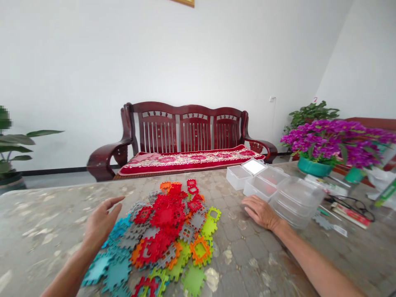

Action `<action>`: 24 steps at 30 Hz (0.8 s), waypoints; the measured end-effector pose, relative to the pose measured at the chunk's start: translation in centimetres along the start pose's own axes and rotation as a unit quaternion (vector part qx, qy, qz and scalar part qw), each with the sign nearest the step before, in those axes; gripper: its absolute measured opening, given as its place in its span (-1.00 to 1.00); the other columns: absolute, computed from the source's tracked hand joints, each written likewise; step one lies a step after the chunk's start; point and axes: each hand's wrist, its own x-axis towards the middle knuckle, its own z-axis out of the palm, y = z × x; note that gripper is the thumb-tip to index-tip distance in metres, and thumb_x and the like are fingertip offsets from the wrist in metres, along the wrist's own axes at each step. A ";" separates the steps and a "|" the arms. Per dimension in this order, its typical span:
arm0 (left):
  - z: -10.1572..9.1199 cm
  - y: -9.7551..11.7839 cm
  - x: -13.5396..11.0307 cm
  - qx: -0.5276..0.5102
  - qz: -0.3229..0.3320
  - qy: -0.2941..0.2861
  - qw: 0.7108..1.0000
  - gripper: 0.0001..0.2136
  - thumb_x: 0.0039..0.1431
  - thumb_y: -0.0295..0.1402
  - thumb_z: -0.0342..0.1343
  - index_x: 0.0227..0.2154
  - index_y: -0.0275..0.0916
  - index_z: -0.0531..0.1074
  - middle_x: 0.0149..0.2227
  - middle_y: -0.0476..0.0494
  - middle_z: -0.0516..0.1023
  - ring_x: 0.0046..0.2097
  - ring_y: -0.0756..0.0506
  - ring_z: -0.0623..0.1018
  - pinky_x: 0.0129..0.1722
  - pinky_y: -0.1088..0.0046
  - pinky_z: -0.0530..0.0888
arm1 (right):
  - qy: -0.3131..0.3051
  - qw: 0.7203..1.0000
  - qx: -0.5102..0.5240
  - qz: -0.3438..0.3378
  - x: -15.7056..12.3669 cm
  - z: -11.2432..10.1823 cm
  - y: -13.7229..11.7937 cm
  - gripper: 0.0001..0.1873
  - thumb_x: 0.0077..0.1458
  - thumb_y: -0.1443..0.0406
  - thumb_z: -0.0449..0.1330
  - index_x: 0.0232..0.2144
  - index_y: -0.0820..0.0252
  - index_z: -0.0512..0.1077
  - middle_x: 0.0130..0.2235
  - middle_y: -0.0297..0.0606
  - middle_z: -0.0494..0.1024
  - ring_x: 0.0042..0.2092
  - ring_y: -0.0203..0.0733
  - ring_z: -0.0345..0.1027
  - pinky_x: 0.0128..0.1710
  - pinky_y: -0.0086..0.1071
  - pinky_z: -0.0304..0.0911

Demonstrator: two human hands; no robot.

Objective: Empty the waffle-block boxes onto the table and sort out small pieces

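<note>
Foam tiles (167, 231): pile cut off below | left hand (100, 220) spread beside | right hand (261, 211) flat, palm hidden

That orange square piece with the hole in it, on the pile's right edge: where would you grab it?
Probably its right bar, coming from the right, over bare table. The orange piece lies flat atop green pieces, and its open middle lets a finger hook the frame.

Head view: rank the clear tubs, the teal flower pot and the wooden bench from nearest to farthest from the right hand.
1. Clear tubs, just right of the right hand.
2. Teal flower pot, far right on the table.
3. Wooden bench, beyond the table.
</note>
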 end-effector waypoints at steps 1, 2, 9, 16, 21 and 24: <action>-0.2 -0.5 -0.3 0.010 0.000 -0.009 1.000 -0.65 0.12 -0.19 0.05 -0.10 -0.15 0.59 -0.26 -0.12 0.66 -0.24 -0.19 0.61 -0.26 0.33 0.53 | 0.008 1.000 0.004 0.016 -0.1 0.0 0.1 -0.73 0.26 0.29 0.05 -0.09 0.08 0.50 -0.12 -0.15 0.60 -0.05 -0.06 0.45 0.02 -0.10 0.37; -0.3 -0.9 -0.7 0.020 0.002 -0.015 1.000 -0.63 0.13 -0.18 0.02 -0.08 -0.16 0.58 -0.20 -0.15 0.65 -0.18 -0.22 0.61 -0.19 0.29 0.53 | 0.014 0.999 0.009 0.029 -0.1 0.2 0.1 -0.73 0.27 0.27 0.05 -0.09 0.07 0.51 -0.12 -0.16 0.60 -0.05 -0.06 0.45 0.03 -0.10 0.37; 0.6 -0.5 -3.9 -0.011 0.031 -0.062 0.998 -0.52 0.22 -0.08 -0.17 -0.09 -0.22 0.55 -0.04 -0.22 0.63 0.05 -0.24 0.56 0.09 0.24 0.44 | 0.065 0.980 0.120 0.141 4.5 4.8 -4.6 -0.65 0.28 0.17 -0.04 -0.16 0.10 0.52 -0.09 -0.14 0.60 -0.01 -0.05 0.45 0.10 -0.09 0.31; 1.1 -0.1 -4.7 0.003 0.058 -0.127 0.990 -0.52 0.24 -0.09 -0.19 -0.05 -0.22 0.52 0.00 -0.22 0.61 0.07 -0.20 0.55 0.12 0.27 0.42 | 0.098 0.948 0.189 0.235 9.1 11.6 -10.5 -0.50 0.22 0.06 -0.05 0.05 0.16 0.44 0.08 -0.05 0.52 0.14 0.02 0.35 0.20 -0.03 0.20; 1.0 0.1 -4.9 0.028 0.060 -0.134 0.989 -0.59 0.25 -0.15 -0.13 -0.06 -0.19 0.53 0.01 -0.22 0.60 0.08 -0.20 0.54 0.12 0.27 0.41 | 0.091 0.953 0.181 0.227 9.0 12.4 -10.9 -0.51 0.23 0.08 -0.07 0.02 0.17 0.46 0.06 -0.05 0.53 0.12 0.02 0.36 0.21 -0.05 0.19; 0.8 0.6 -5.2 0.039 0.061 -0.132 0.989 -0.60 0.29 -0.17 -0.16 -0.05 -0.17 0.52 0.00 -0.20 0.60 0.08 -0.18 0.54 0.11 0.29 0.41 | 0.083 0.958 0.173 0.213 9.0 12.0 -11.1 -0.52 0.26 0.09 -0.09 0.01 0.15 0.46 0.05 -0.07 0.54 0.11 -0.01 0.36 0.20 -0.07 0.19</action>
